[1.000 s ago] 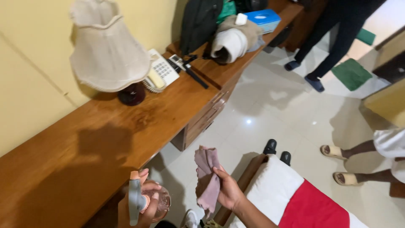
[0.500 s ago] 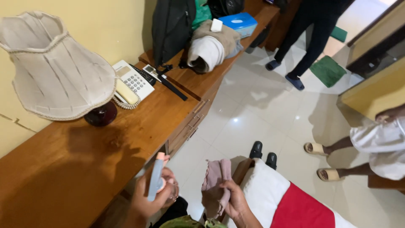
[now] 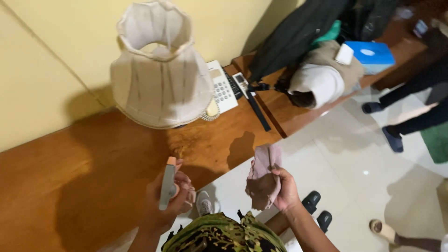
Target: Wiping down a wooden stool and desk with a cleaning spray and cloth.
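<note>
My left hand (image 3: 170, 198) grips a slim grey spray bottle (image 3: 166, 185) with an orange tip, held upright over the front edge of a long wooden desk (image 3: 70, 168). My right hand (image 3: 285, 190) holds a crumpled pinkish cloth (image 3: 262, 175) that hangs down over the white tiled floor, a little right of the desk's edge. The two hands are apart, the bottle and the cloth not touching.
A cream table lamp (image 3: 158, 70) stands on the desk, with a white telephone (image 3: 221, 87) and a black remote (image 3: 257, 108) behind it. Further right lie dark bags, a folded white cloth (image 3: 317, 84) and a blue tissue box (image 3: 373, 53). Other people's legs and feet show at the right.
The view has swung down and left, closer to the desk and lamp. My hands have risen higher in the view, with bottle and cloth still held.
</note>
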